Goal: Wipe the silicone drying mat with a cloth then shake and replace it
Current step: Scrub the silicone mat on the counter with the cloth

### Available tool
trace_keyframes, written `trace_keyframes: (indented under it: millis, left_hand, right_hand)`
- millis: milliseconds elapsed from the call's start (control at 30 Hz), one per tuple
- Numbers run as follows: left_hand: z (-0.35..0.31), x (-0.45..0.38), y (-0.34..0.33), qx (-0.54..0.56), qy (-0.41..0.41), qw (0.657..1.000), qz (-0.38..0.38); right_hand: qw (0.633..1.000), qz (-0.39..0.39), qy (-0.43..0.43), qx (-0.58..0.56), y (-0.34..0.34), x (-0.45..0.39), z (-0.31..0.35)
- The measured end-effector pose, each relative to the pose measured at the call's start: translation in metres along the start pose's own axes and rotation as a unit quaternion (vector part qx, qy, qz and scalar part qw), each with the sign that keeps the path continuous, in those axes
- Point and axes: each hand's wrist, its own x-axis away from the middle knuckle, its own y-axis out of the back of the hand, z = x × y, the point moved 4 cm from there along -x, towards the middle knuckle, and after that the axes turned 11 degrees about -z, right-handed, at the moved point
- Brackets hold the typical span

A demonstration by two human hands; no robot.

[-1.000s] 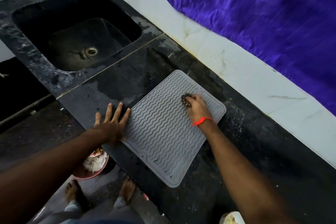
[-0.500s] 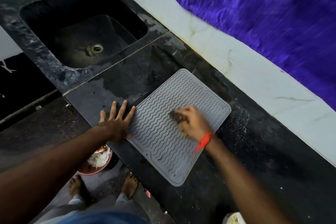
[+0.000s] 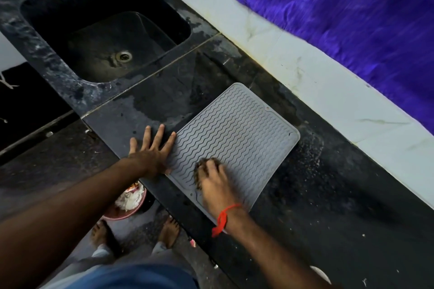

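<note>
A grey silicone drying mat [image 3: 239, 129] with wavy ridges lies flat on the black stone counter [image 3: 328, 195]. My left hand [image 3: 152, 150] is spread flat, fingers apart, pressing on the mat's left edge and the counter beside it. My right hand [image 3: 215, 185], with a red thread on the wrist, is closed on a small dark cloth [image 3: 202, 166] and presses it onto the near part of the mat. Most of the cloth is hidden under my fingers.
A black sink [image 3: 105, 37] is set into the counter at the far left. A purple fabric [image 3: 340, 14] hangs on the white tiled wall behind. Below the counter edge on the floor stand a pink bowl [image 3: 128, 206] with scraps and my bare feet.
My right hand has dragged the cloth from the mat's far right part across to its near edge. My left hand has stayed on the mat's left edge.
</note>
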Motion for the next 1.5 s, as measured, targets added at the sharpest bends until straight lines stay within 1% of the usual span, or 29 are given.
trace_keyframes:
  millis: [67,133,200,233,267,333,367,400,467,533,600,633,700,767,900,1100,1200,1267,1333,1367,1433,1500]
  left_hand:
    - [-0.001,0.002,0.001,-0.002,0.000,1.000,-0.007]
    - [-0.001,0.004,0.001,0.000,-0.002,1.000,-0.006]
    - [-0.002,0.005,0.001,0.005,-0.004,1.000,0.000]
    - [-0.002,0.005,0.002,0.007,-0.004,1.000,0.002]
    - [-0.002,0.006,0.002,0.009,-0.002,1.000,0.002]
    - [-0.001,0.006,0.001,0.009,-0.001,1.000,0.001]
    - [-0.001,0.005,0.001,0.008,-0.001,1.000,0.000]
    - [0.000,0.003,0.000,0.006,0.000,1.000,-0.001]
    - [0.001,0.001,-0.002,0.001,0.000,1.000,-0.001]
    - [0.001,-0.001,-0.003,-0.001,-0.001,1.000,-0.001]
    - [0.001,-0.003,-0.004,-0.003,0.002,1.000,-0.002]
    - [0.001,-0.003,-0.004,-0.005,0.002,1.000,-0.002]
    - [0.002,-0.004,-0.005,-0.006,0.001,1.000,-0.002]
    - [0.002,-0.004,-0.004,-0.007,-0.001,1.000,0.003]
    - [-0.001,-0.004,0.001,-0.018,-0.008,1.000,0.005]
    - [-0.004,-0.001,0.002,-0.045,-0.012,0.999,-0.005]
    - [-0.004,-0.001,0.001,-0.045,-0.011,0.999,-0.006]
    - [-0.003,-0.002,0.000,-0.040,-0.009,0.999,-0.007]
    - [-0.002,-0.002,-0.001,-0.037,-0.009,0.999,-0.009]
    - [-0.002,-0.003,-0.002,-0.034,-0.009,0.999,-0.010]
    - [-0.001,-0.004,-0.003,-0.029,-0.007,0.999,-0.014]
    - [0.000,-0.004,-0.004,-0.028,-0.005,0.999,-0.014]
  right_hand:
    - [0.997,0.045,0.053,-0.032,-0.002,0.022,0.024]
    - [0.988,0.091,0.084,-0.088,0.005,0.025,0.024]
    - [0.976,0.133,0.057,-0.163,0.024,0.006,-0.001]
    - [0.973,0.133,0.024,-0.189,0.037,-0.010,-0.021]
    - [0.973,0.108,-0.018,-0.204,0.051,-0.029,-0.046]
    - [0.971,0.009,-0.103,-0.217,0.076,-0.069,-0.104]
    - [0.967,-0.035,-0.142,-0.207,0.084,-0.088,-0.133]
    - [0.966,-0.062,-0.177,-0.177,0.088,-0.107,-0.161]
    - [0.968,-0.070,-0.220,-0.096,0.086,-0.137,-0.208]
    - [0.971,-0.046,-0.232,-0.035,0.076,-0.149,-0.229]
    - [0.970,-0.035,-0.240,0.001,0.063,-0.146,-0.224]
    - [0.970,-0.043,-0.237,0.016,0.057,-0.142,-0.216]
    - [0.974,-0.070,-0.212,0.044,0.050,-0.131,-0.194]
    - [0.979,-0.068,-0.186,0.048,0.042,-0.115,-0.171]
    - [0.989,-0.032,-0.145,0.023,0.023,-0.071,-0.120]
    - [0.997,-0.001,-0.067,-0.033,0.000,0.019,-0.019]
    - [0.997,0.027,-0.011,-0.069,-0.002,0.045,0.017]
    - [0.990,0.040,0.008,-0.132,0.008,0.044,0.018]
    - [0.977,0.045,-0.034,-0.207,0.023,0.027,0.000]
    - [0.972,0.017,-0.067,-0.225,0.030,0.013,-0.016]
    - [0.973,-0.064,-0.124,-0.186,0.043,-0.020,-0.053]
    - [0.975,-0.102,-0.147,-0.132,0.047,-0.048,-0.079]
